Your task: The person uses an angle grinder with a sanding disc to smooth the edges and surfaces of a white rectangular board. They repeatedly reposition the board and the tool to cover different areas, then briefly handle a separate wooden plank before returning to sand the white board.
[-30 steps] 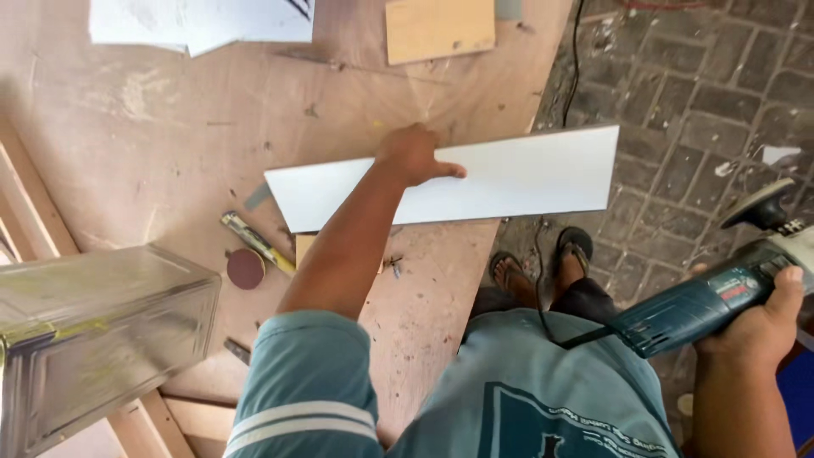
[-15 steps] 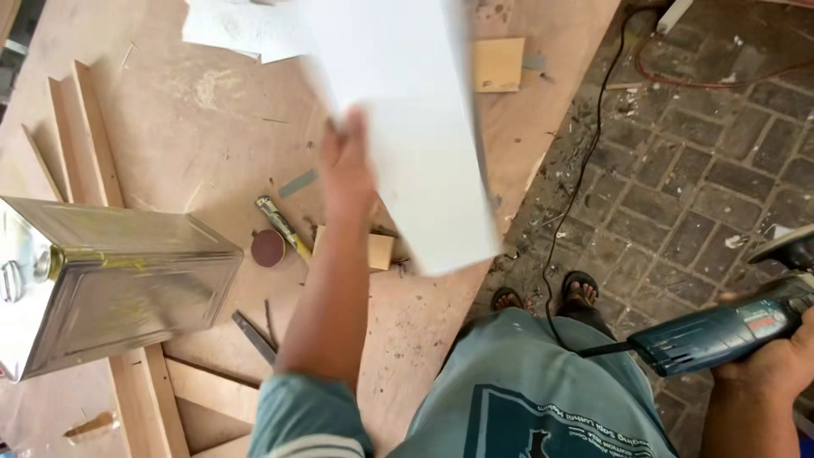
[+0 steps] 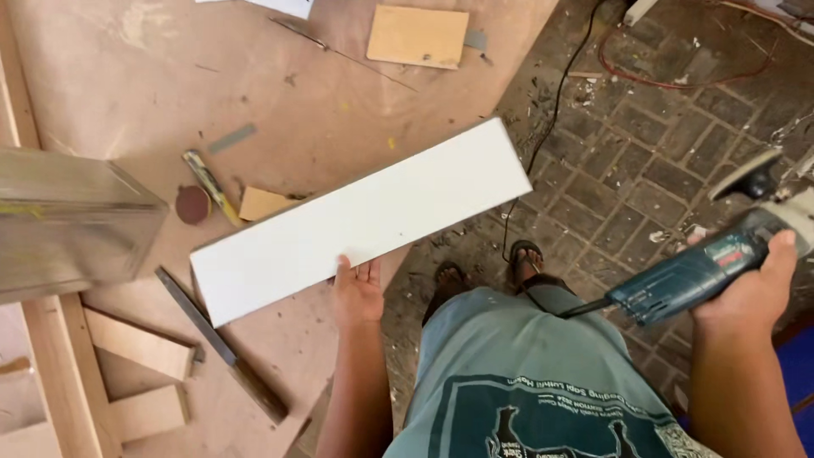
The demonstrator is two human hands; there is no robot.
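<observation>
My left hand grips the near long edge of a long white board, fingers under it, holding it slanted over the plywood table. The board's right end juts out past the table edge above the paved floor. My right hand holds a blue-green angle grinder out to the right, away from the board. Its sanding disc points up and its black cord trails across the floor.
A shiny metal can lies at the left. A yellow utility knife, a round red sanding disc, small wood blocks, a chisel and wooden slats lie on the table. The brick floor is right.
The board was lifted off the table, swung up on end, then brought back down flat and slanted. My left hand moved from on top of it to its near edge. The grinder stayed out right.
</observation>
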